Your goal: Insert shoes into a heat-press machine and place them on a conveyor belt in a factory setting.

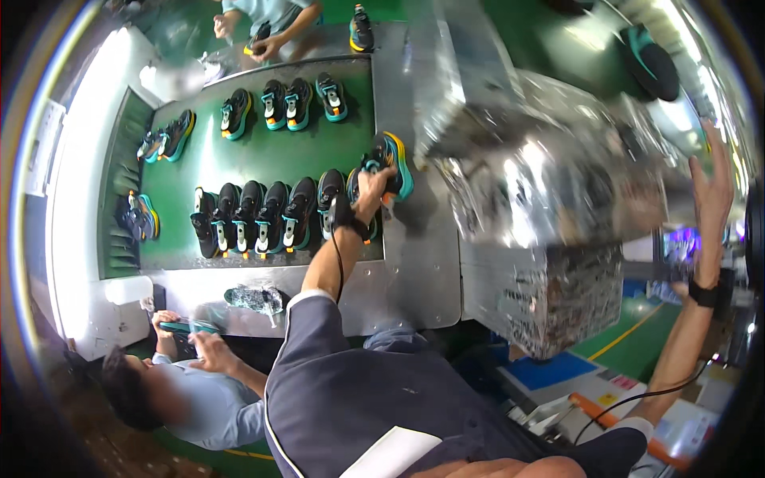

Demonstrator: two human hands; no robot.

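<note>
My left hand (374, 190) is closed around a black sneaker (396, 166) with a teal and yellow-orange sole, at the right edge of the green conveyor belt (183, 211). Beneath and beside that hand, more sneakers are partly hidden by my wrist. A row of several black sneakers (272, 215) stands on the belt to its left. My right hand (712, 191) is raised at the far right, its fingers stretched out and apart, with nothing visible in it. Above it, at the upper right, is a dark rounded piece with teal trim (649, 62).
A foil-wrapped machine (542, 191) fills the space between my hands. Further sneakers (297, 103) sit along the belt's far side. One co-worker (275, 24) handles a shoe across the belt; another (191, 390) holds a teal sole at left. A dark sole (253, 299) lies on the metal ledge.
</note>
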